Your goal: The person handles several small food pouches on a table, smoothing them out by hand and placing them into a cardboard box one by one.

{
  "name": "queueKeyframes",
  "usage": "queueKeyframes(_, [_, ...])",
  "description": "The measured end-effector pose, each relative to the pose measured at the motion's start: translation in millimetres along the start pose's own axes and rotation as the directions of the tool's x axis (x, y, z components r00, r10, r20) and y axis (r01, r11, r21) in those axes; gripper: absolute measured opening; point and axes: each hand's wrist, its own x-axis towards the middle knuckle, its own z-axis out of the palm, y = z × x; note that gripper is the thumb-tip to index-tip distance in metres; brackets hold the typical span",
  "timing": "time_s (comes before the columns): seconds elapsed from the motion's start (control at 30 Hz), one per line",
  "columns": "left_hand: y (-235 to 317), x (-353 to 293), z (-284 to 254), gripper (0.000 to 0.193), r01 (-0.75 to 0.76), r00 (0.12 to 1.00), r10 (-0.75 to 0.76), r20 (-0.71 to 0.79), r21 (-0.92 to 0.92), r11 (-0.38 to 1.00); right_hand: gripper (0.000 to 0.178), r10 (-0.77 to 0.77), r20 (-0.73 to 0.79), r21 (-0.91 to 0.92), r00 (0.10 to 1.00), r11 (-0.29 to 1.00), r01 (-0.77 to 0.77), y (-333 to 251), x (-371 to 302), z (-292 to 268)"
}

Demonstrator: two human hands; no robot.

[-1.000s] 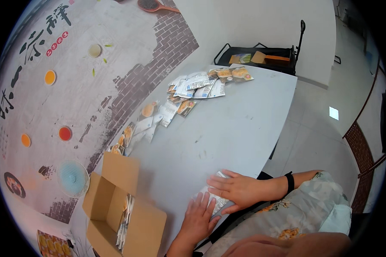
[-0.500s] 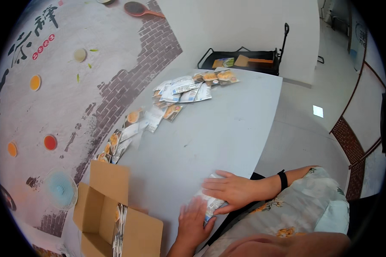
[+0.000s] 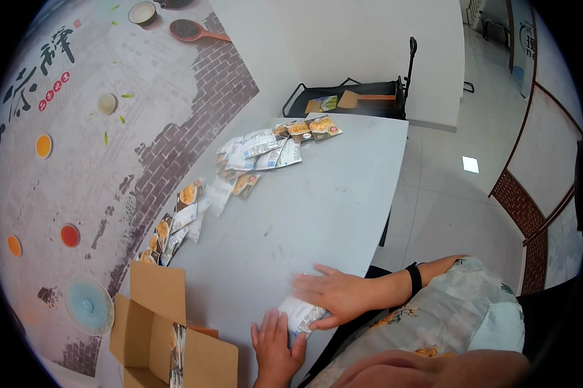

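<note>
A white printed food packet lies flat at the table's near edge, partly covered by both hands. My right hand rests over its upper right part, fingers stretched out and a dark band on the wrist. At the packet's lower left edge, my left hand lies with fingers extended, its fingertips touching the packet. To the left stands an open cardboard box with a row of similar packets on edge along one side.
Several loose packets are strewn along the far left of the grey table, some showing orange food pictures, others white backs. Behind the table is a black cart with flat items. A blue round mesh object sits beside the box.
The view has shifted slightly, moving the table and packets down and left in the picture. My right hand has shifted a little over the packet. Both hands stay at it.
</note>
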Motion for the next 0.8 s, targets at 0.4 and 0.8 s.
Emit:
queueKeyframes(0.4, [-0.4, -3.9, 11.7, 0.069, -0.083, 0.988, 0.077, 0.137, 0.037, 0.996, 0.076, -0.014, -0.015, 0.028, 1.0, 1.0, 0.014, 0.9, -1.3, 1.7])
queueKeyframes(0.8, [-11.1, -6.3, 25.4, 0.071, -0.075, 0.984, 0.065, 0.166, 0.052, 0.996, 0.074, -0.01, 0.015, 0.012, 1.0, 1.0, 0.009, 2.2, 1.0, 3.8])
